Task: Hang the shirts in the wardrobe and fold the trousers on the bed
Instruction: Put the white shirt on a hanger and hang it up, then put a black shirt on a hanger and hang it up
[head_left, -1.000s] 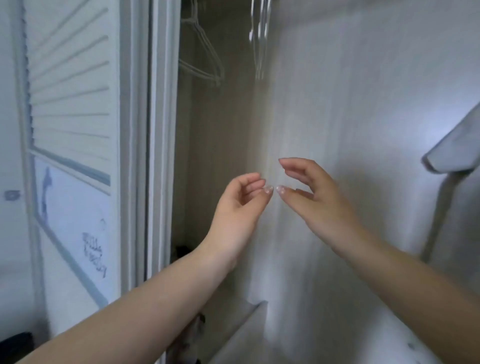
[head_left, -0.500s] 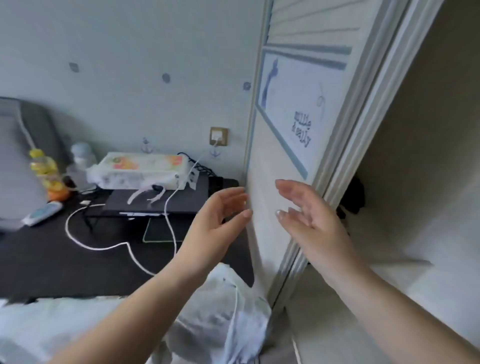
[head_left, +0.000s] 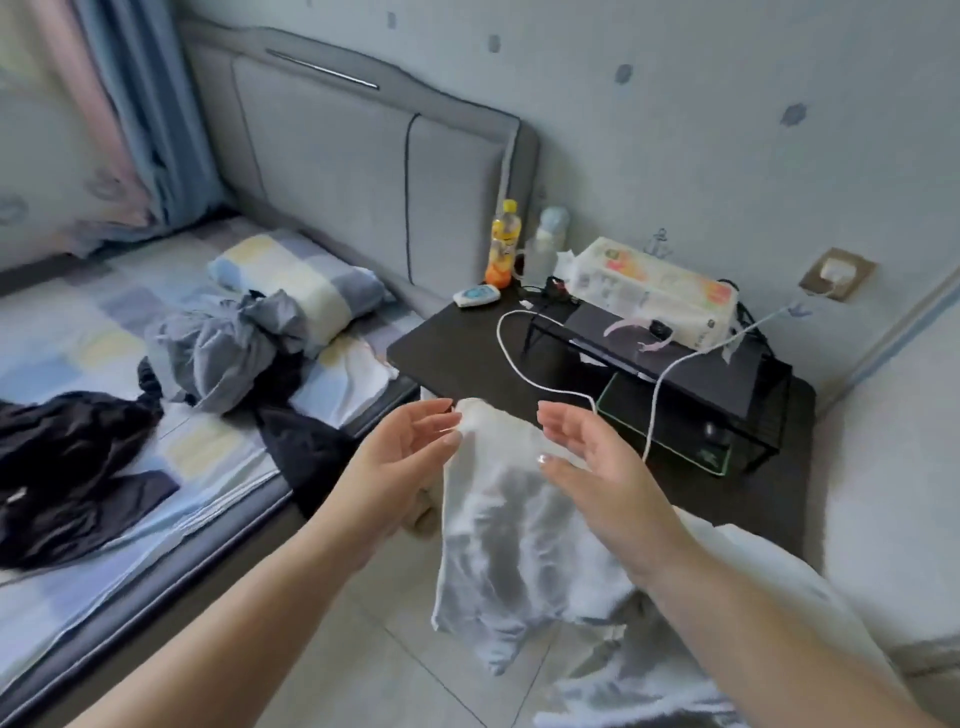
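My left hand (head_left: 410, 447) and my right hand (head_left: 587, 457) are raised side by side, palms facing each other, fingers relaxed and holding nothing. A white cloth (head_left: 498, 545) hangs between and below them; its top edge lies close to my left fingertips, and I cannot tell if they touch it. On the bed (head_left: 78, 613) at the left lie a crumpled grey garment (head_left: 228, 348) and black garments (head_left: 67, 467), with more black fabric (head_left: 301, 447) draped over the bed's edge. The wardrobe is out of view.
A checked pillow (head_left: 301, 280) lies by the grey headboard (head_left: 332, 171). The black bedside table (head_left: 457, 358) carries a tissue pack (head_left: 649, 291), an orange bottle (head_left: 504, 244), a black stand (head_left: 675, 374) and a white cable (head_left: 524, 374). Pale floor tiles (head_left: 374, 649) run beside the bed.
The view has swung from the wardrobe interior left and down to the bed and bedside table. Both hands stay raised and empty, now spread a little wider over the white cloth.
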